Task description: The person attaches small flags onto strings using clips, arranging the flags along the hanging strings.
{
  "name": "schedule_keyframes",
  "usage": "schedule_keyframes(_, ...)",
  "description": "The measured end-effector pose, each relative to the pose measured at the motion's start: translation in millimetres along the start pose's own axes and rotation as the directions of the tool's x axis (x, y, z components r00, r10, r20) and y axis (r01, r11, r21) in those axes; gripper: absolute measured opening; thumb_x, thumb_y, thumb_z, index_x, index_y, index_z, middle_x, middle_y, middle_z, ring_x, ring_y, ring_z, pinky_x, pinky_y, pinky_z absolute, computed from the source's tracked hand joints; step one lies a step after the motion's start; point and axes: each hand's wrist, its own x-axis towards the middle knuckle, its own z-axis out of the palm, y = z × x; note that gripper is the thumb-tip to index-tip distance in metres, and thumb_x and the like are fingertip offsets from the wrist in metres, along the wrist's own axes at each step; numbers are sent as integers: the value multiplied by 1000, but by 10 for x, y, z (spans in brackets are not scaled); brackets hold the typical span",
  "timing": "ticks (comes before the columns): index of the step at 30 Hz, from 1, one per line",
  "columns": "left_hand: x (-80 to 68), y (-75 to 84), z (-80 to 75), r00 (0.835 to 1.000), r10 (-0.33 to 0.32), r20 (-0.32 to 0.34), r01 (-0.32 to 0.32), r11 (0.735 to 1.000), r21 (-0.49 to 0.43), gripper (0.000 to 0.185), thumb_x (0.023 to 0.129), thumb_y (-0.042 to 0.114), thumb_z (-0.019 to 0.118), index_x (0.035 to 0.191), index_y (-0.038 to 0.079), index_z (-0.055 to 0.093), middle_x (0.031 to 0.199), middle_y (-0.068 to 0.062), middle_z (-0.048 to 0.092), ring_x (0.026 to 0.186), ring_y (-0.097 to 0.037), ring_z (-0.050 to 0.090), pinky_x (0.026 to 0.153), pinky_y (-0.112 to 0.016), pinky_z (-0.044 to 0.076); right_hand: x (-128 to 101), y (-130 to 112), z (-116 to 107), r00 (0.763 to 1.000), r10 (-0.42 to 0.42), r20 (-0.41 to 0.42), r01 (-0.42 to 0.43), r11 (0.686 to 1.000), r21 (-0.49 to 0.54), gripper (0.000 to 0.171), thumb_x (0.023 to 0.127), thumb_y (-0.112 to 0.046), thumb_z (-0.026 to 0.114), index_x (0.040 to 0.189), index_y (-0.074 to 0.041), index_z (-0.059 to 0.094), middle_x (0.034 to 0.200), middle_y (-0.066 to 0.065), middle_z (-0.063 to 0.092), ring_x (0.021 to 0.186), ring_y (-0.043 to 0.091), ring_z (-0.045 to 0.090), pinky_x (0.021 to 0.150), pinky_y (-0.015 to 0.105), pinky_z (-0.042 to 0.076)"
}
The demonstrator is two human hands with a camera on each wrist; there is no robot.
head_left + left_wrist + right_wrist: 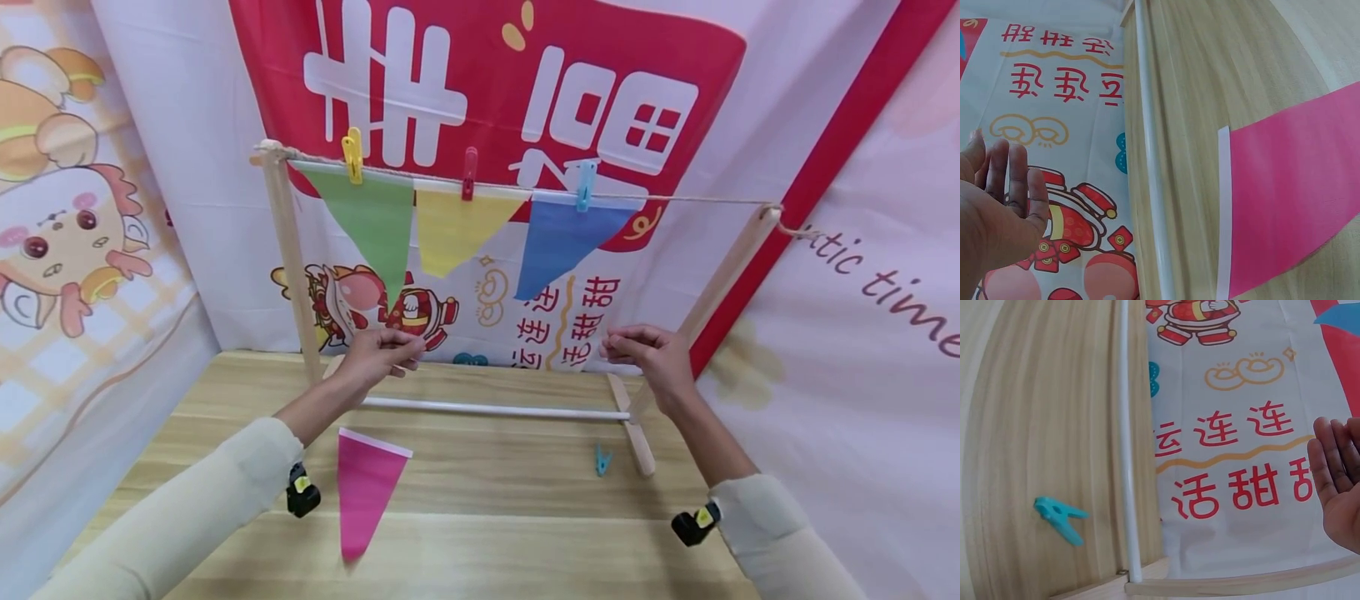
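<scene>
My left hand (382,357) hovers just below the tip of the green pennant (375,217), fingers loosely bent and holding nothing. Over by the right post, my right hand (651,357) is raised with its fingers together, also holding nothing. A twine line (697,199) carries the green pennant under a yellow clothespin (352,157), a yellow pennant (461,225) under a red clothespin (469,173), and a blue pennant (566,242) under a blue clothespin (586,185). On the table lie a pink pennant (367,492) with a white top edge and a teal clothespin (1060,519).
Two wooden posts (291,267) hold the twine. A white rod (495,409) joins them low down, and the right foot (637,442) extends over the wooden table (480,483). Behind hangs a printed red and white cloth (495,108).
</scene>
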Motion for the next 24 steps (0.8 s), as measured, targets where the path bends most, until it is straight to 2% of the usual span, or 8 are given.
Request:
schedule_keyframes(5,-7,-51,-16,1000,2,5,-2,1000,20,46,112,39,75,135,-1,75,109,0,85,107,-24,81,87,-27,67,-26,73,-9,999,48,-15,-48,998,-43,21,107,-9,78,119,8,80,95,-5,88,87,13,86,85,28,70)
schedule_keyframes(12,-7,-109,-37,1000,14,13,-15,999,52,42,112,39,74,131,3,78,112,-3,85,104,-20,81,88,-29,68,-95,199,-76,995,98,-22,-100,989,-107,9,109,-10,77,108,-6,85,93,-7,87,85,10,85,82,28,70)
schedule_keyframes(17,-4,-150,-42,999,45,19,-46,996,76,41,112,37,75,131,1,81,116,-12,86,99,-17,82,89,-35,69,-159,294,-136,990,141,-27,-144,973,-183,18,109,-13,77,116,3,81,91,-8,86,83,9,84,81,28,70)
schedule_keyframes(20,-2,-175,-36,999,46,20,-47,995,83,40,112,36,75,129,0,81,116,-13,86,97,-17,83,89,-36,69,-190,336,-192,986,167,-29,-169,953,-250,28,110,-16,76,122,9,78,94,-6,86,84,8,84,80,27,70)
schedule_keyframes(24,4,-229,-37,1000,23,18,-25,996,88,42,111,37,75,129,0,80,116,-12,86,104,-22,83,93,-38,69,-239,402,-271,977,212,-27,-211,933,-293,34,110,-16,75,127,13,74,97,0,87,86,10,84,83,29,71)
